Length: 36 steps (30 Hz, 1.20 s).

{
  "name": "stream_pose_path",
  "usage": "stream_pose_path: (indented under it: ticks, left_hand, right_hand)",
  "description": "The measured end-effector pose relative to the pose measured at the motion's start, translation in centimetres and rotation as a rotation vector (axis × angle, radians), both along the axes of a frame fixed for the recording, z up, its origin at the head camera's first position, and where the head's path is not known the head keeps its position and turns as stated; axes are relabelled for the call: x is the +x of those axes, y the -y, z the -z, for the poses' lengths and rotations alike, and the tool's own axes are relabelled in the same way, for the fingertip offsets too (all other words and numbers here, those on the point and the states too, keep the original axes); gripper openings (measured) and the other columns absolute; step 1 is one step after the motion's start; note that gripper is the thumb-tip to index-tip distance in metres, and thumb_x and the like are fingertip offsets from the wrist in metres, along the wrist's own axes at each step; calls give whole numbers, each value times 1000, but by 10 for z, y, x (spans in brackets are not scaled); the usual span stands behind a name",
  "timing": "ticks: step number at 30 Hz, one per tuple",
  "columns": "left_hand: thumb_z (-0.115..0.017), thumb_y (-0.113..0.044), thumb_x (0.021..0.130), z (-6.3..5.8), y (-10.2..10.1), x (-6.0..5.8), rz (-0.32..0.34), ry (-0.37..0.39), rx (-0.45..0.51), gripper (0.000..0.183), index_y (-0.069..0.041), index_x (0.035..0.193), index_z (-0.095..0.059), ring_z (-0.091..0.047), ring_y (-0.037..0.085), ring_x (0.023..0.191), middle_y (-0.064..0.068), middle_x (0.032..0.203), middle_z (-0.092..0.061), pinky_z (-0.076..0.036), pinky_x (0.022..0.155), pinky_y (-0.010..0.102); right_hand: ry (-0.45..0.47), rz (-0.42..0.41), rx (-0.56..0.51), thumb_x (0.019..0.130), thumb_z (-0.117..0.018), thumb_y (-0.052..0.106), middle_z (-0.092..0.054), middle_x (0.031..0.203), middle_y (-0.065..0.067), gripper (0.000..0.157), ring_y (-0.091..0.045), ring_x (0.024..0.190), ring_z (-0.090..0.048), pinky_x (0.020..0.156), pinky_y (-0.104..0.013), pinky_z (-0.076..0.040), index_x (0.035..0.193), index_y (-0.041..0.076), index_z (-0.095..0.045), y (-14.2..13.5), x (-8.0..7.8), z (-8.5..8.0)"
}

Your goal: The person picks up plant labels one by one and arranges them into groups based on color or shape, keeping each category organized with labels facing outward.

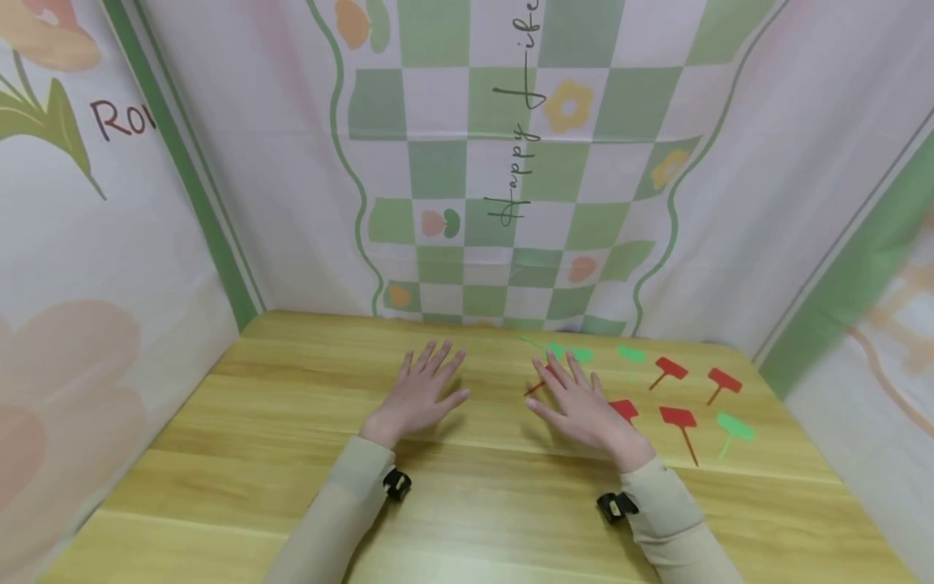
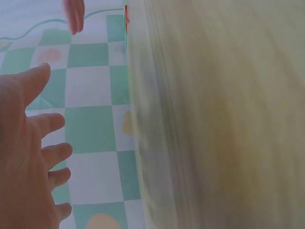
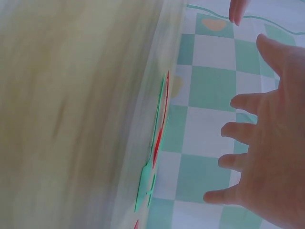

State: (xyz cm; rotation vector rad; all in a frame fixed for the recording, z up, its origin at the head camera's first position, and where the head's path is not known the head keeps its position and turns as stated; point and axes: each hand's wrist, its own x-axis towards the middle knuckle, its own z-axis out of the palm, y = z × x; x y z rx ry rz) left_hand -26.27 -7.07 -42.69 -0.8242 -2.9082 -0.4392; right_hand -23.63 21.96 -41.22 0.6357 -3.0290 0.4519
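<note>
Above the middle of the worktop (image 1: pixel 474 519), as I watched, both of the person's hands hung apart from the surface, the left hand (image 1: pixel 416 399) and the right hand (image 1: pixel 584 411) with fingers spread, thumbs turned inward, nothing held. On the worktop's right-hand part, from the person's side, lay red tags (image 1: pixel 679 417) and green tags (image 1: pixel 735 427), flat plates on thin stems, at least five red and four green, a few partly covered by the right hand.

They looked thin and apt to slide, so I judged any pick-up would go best with a fingertip lifting one rim before thumb and finger pinched, the palm kept high to avoid dragging neighbours.

Several green tags lay near the worktop's far edge, just before the checked curtain (image 1: pixel 554 170), which left little room for pushing forward. The worktop's left side and near middle offered the freer sweep; towards its right edge, the scattered tags called for short, lifted moves.
</note>
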Motion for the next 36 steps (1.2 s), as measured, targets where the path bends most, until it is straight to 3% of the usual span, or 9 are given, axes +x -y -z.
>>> stream_pose_path:
  ticks: [12,17,24,36]
  left_hand:
    - [-35,-49,100,-3,-3,0,75,22,24,64,-16,152,-18,-14,31,147,10,159,-18,-9,118,52]
    - [-35,-47,100,-3,-9,-1,111,8,19,61,-15,151,-24,-19,31,146,10,157,-24,-13,118,49]
    - [-38,-41,101,-1,-18,-1,157,7,30,55,-15,149,-30,-21,29,145,9,156,-28,-14,119,47]
    - [-43,-35,101,-2,-28,-3,189,-28,10,52,-12,147,-35,-28,28,143,8,153,-34,-20,117,47]
  right_hand:
    - [-55,-18,-21,98,-40,51,-19,157,-16,68,-42,143,-15,110,-64,-18,151,12,-25,-22,11,2]
    - [-63,-15,-22,97,-43,51,-30,153,-17,66,-42,140,-26,110,-58,-26,146,7,-34,-38,23,0]
    - [-76,-21,-6,99,-44,45,-40,145,-22,59,-43,132,-38,106,-58,-32,143,5,-41,-58,42,-3]
    - [-78,19,41,99,-44,44,-51,136,-24,57,-45,123,-48,101,-61,-37,137,2,-48,-82,71,-4]
